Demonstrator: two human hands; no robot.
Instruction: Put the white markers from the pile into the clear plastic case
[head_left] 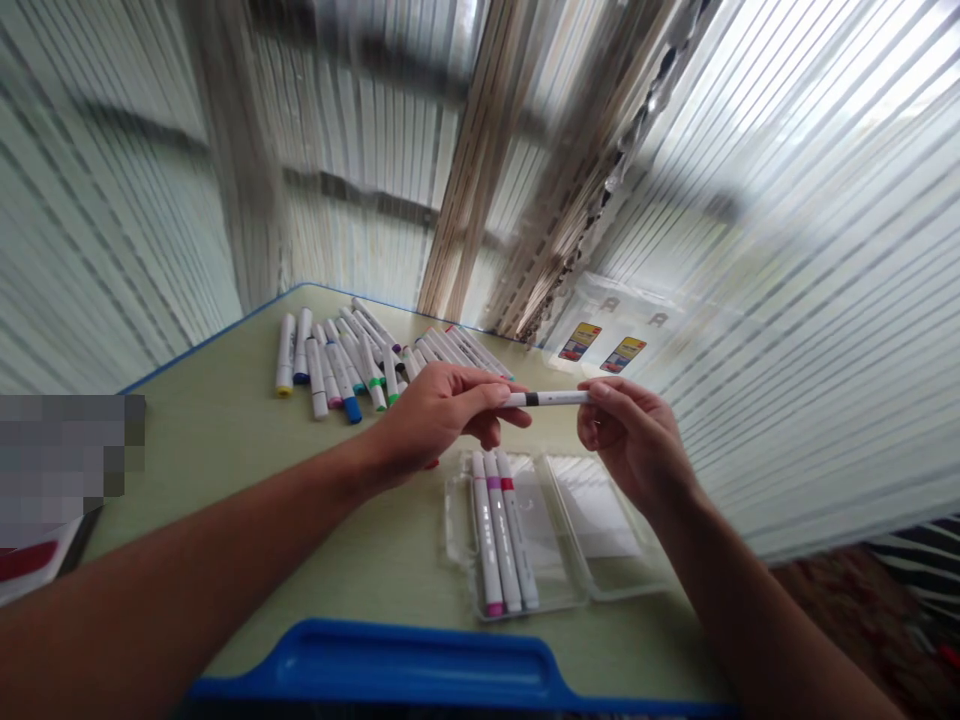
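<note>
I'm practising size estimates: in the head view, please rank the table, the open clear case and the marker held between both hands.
1. Table
2. Open clear case, both halves together
3. Held marker

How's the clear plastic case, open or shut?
Open: the case lies spread, its two halves side by side, three markers in one.

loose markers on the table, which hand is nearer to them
Left. The left hand is just in front of the loose markers, partly hiding them; the right hand is farther off, to their right.
</note>
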